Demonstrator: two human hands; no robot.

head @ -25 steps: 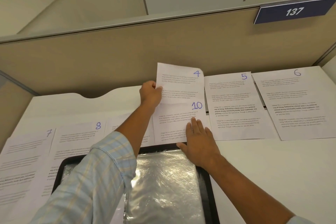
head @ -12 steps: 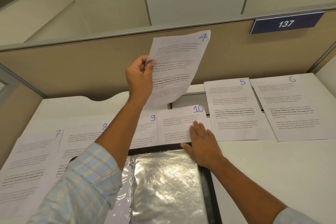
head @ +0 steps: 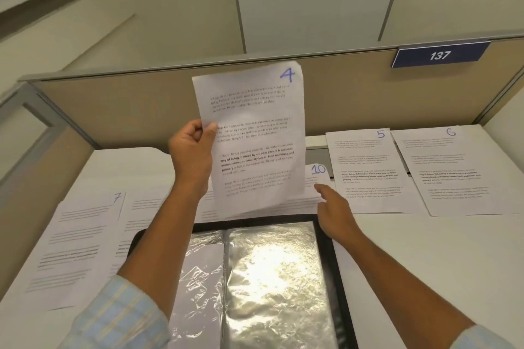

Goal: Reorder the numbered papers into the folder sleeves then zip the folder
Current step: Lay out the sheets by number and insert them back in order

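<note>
From the head camera, the person's left hand [head: 192,150] holds the sheet numbered 4 [head: 255,133] up off the table [head: 425,263], near the middle of the view. The hand's fingers [head: 194,129] and thumb pinch the sheet's left edge. The sheet stands nearly upright, tilted a little, with its blue number at the top right corner and its printed side facing the camera. Its upper part shows against the beige partition [head: 113,110].

The right hand [head: 334,210] is at about 4 o'clock from that sheet and low over the table. It grips nothing: its index finger [head: 323,188] points out to 11 o'clock at the sheet numbered 10 [head: 317,176] and the other fingers curl loosely. I cannot tell whether the fingertip touches the paper.

The open folder [head: 336,263] lies at 6 o'clock, black-rimmed. Its shiny clear sleeve [head: 272,278] faces up and catches the light. Sheet 10 lies flat just past the folder's far edge, half hidden behind sheet 4.

At 2 o'clock the sheet numbered 5 [head: 368,173] lies flat, and the sheet numbered 6 [head: 453,170] lies just beside it on the right, their edges close together. At 8 o'clock the sheet numbered 7 [head: 85,235] lies on the table. Next to it is another sheet [head: 141,221] whose number is behind the left forearm.

A blue plate reading 137 [head: 439,55] hangs on the partition at 1 o'clock. A pale blue checked cuff [head: 119,317] covers the left arm near the bottom edge.
</note>
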